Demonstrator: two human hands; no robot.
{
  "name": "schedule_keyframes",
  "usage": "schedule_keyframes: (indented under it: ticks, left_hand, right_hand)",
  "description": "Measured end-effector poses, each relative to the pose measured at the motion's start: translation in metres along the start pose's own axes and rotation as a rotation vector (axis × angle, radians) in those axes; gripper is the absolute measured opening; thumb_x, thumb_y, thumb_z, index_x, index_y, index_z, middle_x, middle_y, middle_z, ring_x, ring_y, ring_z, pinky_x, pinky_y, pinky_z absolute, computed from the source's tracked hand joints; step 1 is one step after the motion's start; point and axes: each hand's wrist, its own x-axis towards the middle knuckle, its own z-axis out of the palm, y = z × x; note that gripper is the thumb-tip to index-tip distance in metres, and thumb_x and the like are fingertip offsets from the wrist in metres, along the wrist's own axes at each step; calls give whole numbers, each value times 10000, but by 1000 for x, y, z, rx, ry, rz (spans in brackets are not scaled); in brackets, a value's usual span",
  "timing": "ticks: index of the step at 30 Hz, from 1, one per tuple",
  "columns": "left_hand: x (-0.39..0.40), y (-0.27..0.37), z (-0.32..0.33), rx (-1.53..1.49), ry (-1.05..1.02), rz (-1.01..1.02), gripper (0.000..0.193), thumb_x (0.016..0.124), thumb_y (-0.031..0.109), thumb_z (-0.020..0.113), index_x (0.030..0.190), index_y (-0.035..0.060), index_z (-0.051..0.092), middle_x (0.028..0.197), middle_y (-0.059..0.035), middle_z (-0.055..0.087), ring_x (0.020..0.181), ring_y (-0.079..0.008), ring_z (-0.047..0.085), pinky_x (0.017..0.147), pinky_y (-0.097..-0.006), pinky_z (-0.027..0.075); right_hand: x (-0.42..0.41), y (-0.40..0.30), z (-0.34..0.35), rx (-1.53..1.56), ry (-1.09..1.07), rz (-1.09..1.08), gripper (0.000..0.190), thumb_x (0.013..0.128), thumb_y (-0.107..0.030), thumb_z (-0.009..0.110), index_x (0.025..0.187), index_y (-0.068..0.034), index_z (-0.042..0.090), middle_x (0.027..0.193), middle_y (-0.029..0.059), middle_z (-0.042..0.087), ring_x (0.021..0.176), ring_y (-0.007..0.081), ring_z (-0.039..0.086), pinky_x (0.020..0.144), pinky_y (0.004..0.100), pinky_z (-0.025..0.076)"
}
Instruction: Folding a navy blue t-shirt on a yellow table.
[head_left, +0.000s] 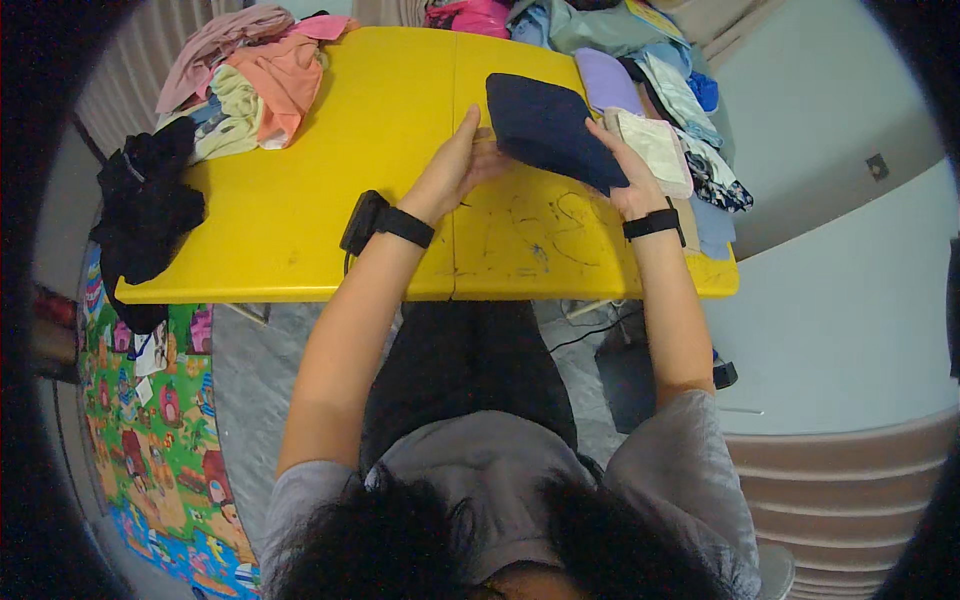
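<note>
My right hand (630, 172) grips a folded navy-blue cloth (551, 127) by its right edge, thumb on top. The cloth is a flat, compact packet, tilted above the yellow table (375, 150). Just left of it is my left hand (469, 165), thumb raised and fingers apart. Its fingertips come close to the cloth's lower left edge; whether they touch it I cannot tell. Beyond my right hand, a folded cream cloth (652, 146) and a folded lavender cloth (609, 81) lie among other folded pieces.
A loose heap of clothes (255, 82) sits at the table's far left. Black clothing (150, 202) hangs over the left edge. More garments and bags (600, 26) are piled at the back right. A patterned play mat (157, 435) covers the floor at left.
</note>
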Motion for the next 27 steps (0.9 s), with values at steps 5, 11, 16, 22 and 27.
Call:
schedule_keyframes:
  ticks: [5, 11, 16, 22, 27]
  left_hand:
    - [-14, 12, 16, -221, 57, 33, 590, 961, 531, 375, 1244, 38, 532, 1177, -80, 627, 1014, -213, 623, 887, -346, 495]
    - [-13, 12, 9, -85, 145, -122, 351, 891, 229, 585, 1184, 41, 543, 1064, -100, 657, 952, -191, 642, 794, -318, 530]
    - [-4, 1, -1, -3, 281, -5, 266, 860, 172, 618, 1083, 30, 594, 1022, -87, 664, 891, -216, 655, 802, -342, 540]
    - [-5, 2, -2, -91, 262, 64, 293, 854, 141, 620, 1116, 22, 563, 1041, -98, 652, 915, -222, 652, 799, -346, 552]
    - [-11, 8, 8, -87, 126, 94, 352, 856, 122, 600, 1179, 12, 514, 1065, -77, 627, 945, -177, 628, 757, -293, 536]
  right_hand:
    - [4, 14, 9, -109, 96, 90, 278, 891, -178, 635, 1113, -12, 615, 1040, 112, 674, 874, 214, 671, 775, 330, 561]
    - [7, 23, 0, -76, -38, 276, 331, 928, -251, 590, 1170, -24, 581, 1129, 114, 646, 956, 220, 653, 836, 355, 545]
    - [-1, 26, -10, -133, -99, 231, 366, 926, -273, 597, 1223, -66, 549, 1164, 125, 632, 917, 243, 667, 797, 351, 563]
    - [5, 26, -19, -132, -102, 361, 419, 929, -279, 593, 1273, -65, 489, 1221, 147, 589, 1067, 322, 602, 859, 418, 544]
    - [-3, 24, -12, -107, -161, 275, 392, 921, -272, 603, 1253, -80, 516, 1195, 109, 605, 1092, 262, 589, 917, 428, 509]
